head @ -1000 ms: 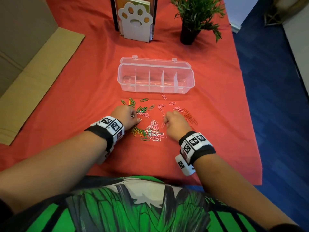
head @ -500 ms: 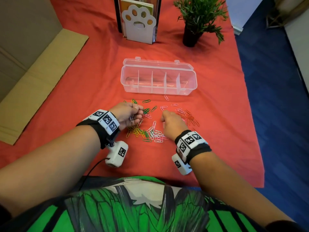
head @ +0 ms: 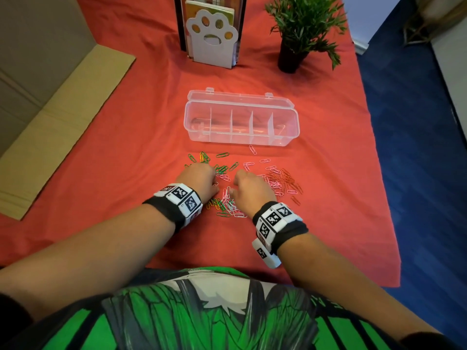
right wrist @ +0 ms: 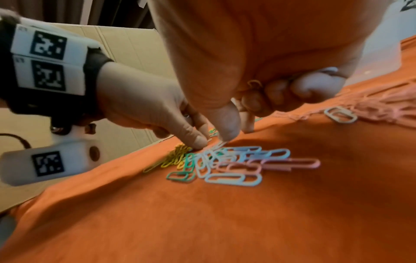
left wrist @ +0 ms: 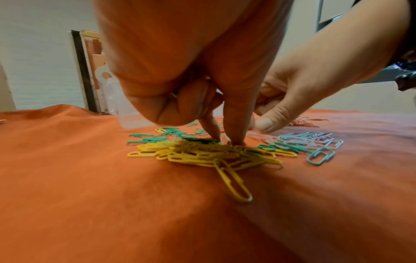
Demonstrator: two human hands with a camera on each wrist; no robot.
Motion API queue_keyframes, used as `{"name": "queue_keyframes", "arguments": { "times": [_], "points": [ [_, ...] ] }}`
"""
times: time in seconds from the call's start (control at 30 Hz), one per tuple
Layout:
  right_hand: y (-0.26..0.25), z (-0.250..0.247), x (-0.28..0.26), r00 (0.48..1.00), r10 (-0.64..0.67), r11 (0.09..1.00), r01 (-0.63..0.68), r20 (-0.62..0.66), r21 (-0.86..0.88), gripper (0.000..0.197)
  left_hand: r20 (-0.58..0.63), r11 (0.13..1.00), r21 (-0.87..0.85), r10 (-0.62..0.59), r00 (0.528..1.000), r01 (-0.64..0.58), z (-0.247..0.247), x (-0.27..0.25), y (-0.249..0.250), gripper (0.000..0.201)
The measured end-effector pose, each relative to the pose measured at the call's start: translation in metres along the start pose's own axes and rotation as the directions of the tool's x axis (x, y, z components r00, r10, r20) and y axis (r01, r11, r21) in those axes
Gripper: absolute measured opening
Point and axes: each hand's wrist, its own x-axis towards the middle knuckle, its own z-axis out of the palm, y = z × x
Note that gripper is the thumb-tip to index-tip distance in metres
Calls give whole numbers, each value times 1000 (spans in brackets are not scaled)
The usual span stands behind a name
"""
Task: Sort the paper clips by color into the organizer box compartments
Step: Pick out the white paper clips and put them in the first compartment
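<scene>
Paper clips in green, yellow, pink, white and red [head: 227,198] lie scattered on the red cloth in front of the clear organizer box [head: 240,137], whose lid is open. Both hands are down on the pile. My left hand [head: 202,178] sets thumb and index tips on either side of a white clip [left wrist: 225,139], just behind the yellow clips [left wrist: 202,154]; its other fingers are curled into the palm. My right hand [head: 250,188] points thumb and index down at the pale blue clips [right wrist: 236,160], and its curled fingers hold a clip [right wrist: 254,84].
A paw-shaped bookend [head: 212,36] with books and a potted plant [head: 300,29] stand behind the box. Flat cardboard [head: 58,117] lies at the left. The cloth's right edge [head: 379,173] drops to blue floor.
My left hand, lifted and turned half a second ago, has come back down onto the pile. The right hand has stayed over the clips.
</scene>
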Motion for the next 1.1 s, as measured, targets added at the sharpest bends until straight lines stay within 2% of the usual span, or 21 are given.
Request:
{"name": "queue_keyframes", "arguments": {
  "times": [0.1,0.17,0.23,0.3,0.33,0.37,0.4,0.43,0.47,0.5,0.53,0.57,0.6,0.63,0.67,0.73,0.77,0.8,0.87,1.0,1.1],
  "points": [
    [3,-2,1,998,-39,998,36,-52,-56,19,6,999,25,26,1000,-26,-1,-1,4,22],
    [13,-11,5,997,37,999,-38,-74,-10,15,9,1000,-10,21,1000,-21,-2,-1,4,22],
    [29,-24,9,983,174,983,-169,-64,78,18,21,989,-140,-46,999,49,-5,-1,4,20],
    [46,-37,10,959,281,952,-274,-36,138,17,116,898,-388,-174,978,206,-9,0,6,19],
    [53,-42,9,949,314,939,-308,-21,153,15,222,764,-571,-209,952,301,-11,0,7,20],
    [58,-45,6,944,329,934,-325,-6,152,15,335,549,-735,-215,917,397,-13,0,7,19],
    [60,-48,4,945,326,936,-324,9,137,15,436,301,-824,-201,877,479,-15,0,7,19],
    [61,-48,1,949,315,942,-315,25,112,16,504,109,-845,-163,848,524,-18,-1,6,20],
    [59,-47,-1,954,299,950,-301,35,80,18,542,-7,-838,-114,833,545,-21,-1,5,22],
    [56,-45,-2,958,283,958,-284,39,45,19,553,-69,-833,-74,830,549,-22,-1,5,24],
    [53,-42,-3,963,266,964,-267,35,16,20,546,-89,-836,-45,836,541,-24,0,6,26],
    [50,-38,-4,969,248,969,-247,22,-11,20,530,-68,-847,-45,847,527,-22,2,9,27],
    [47,-34,-4,975,224,974,-224,4,-38,20,495,9,-868,-66,866,497,-21,4,12,28],
    [44,-30,-5,980,199,977,-200,-16,-68,22,432,157,-883,-100,897,442,-18,5,15,29],
    [42,-27,-5,983,177,979,-180,-38,-99,23,341,355,-863,-117,933,360,-15,6,17,30],
    [40,-22,-3,985,157,974,-167,-70,-153,24,154,749,-647,-56,986,143,-9,8,17,28],
    [40,-21,-2,985,157,972,-166,-68,-167,25,106,871,-489,15,994,39,-9,6,17,24],
    [40,-21,0,986,155,972,-164,-62,-170,26,94,935,-351,86,992,-48,-10,4,18,20],
    [42,-22,4,989,140,981,-147,-56,-130,24,114,973,-167,183,977,-163,-8,3,18,23],
    [51,-31,9,971,184,976,-163,-151,142,14,120,974,-2,227,966,-228,-3,5,20,20],
    [52,-38,8,944,302,870,-215,-133,444,9,130,959,63,265,955,-275,-1,6,21,14]
  ]
}}
